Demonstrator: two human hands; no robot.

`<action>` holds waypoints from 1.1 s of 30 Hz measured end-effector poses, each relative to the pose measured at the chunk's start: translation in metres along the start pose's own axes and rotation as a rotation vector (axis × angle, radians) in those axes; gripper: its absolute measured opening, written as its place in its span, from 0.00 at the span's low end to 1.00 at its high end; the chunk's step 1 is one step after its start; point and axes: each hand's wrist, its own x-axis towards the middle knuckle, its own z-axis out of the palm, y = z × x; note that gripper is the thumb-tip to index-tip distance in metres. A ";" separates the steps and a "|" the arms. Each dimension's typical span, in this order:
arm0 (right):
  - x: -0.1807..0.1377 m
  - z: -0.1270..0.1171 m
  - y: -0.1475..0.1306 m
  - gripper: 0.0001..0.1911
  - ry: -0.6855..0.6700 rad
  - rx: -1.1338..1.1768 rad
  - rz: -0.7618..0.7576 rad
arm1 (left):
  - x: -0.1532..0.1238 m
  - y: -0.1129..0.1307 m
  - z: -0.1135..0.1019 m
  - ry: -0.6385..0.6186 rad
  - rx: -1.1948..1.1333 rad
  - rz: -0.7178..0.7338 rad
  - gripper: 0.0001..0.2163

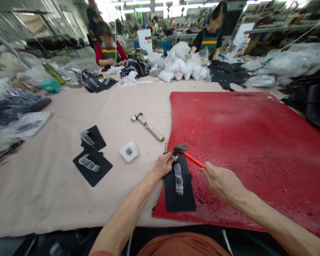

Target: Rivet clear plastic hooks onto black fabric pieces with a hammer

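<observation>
- Head view, nearest first: right hand (224,183) clenched round the orange handle of a hammer (188,154); head of it hangs just above the top edge of a black piece (179,193).
- Left hand (163,165) pinches something small at that same top edge, fingertips right under the hammer head. Can't tell what the small thing is.
- Black piece lies flat on the near-left corner of the red mat (242,142), a clear plastic strip (178,179) along its middle.
- Risk: fingers sit almost touching the hammer head, so an off-line blow would likely catch them.
- Risk: the piece is held only at the top; a glancing hit could probably skid it on the mat or off the mat's edge.
- Left of the mat, on the cloth table (55,185): small clear bag (129,151) of dark bits, near enough to be knocked by an elbow.
- Further left, two more black pieces (93,160) with plastic strips, one overlapping the other.
- A second hammer (148,127), pale handle, lies loose beyond the bag.
- Far edge: white bags (181,65) and dark fabric heaps; two people (109,49) work there, well apart from these hands.
</observation>
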 end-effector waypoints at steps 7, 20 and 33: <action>0.008 -0.032 -0.027 0.19 0.551 0.268 0.036 | 0.000 -0.001 0.002 0.012 -0.017 0.024 0.08; 0.000 0.000 -0.008 0.24 0.152 0.157 0.062 | 0.000 0.000 0.002 0.003 -0.019 0.004 0.08; -0.002 0.065 0.045 0.18 -0.148 -0.168 0.318 | 0.004 0.008 -0.005 -0.056 0.024 -0.019 0.08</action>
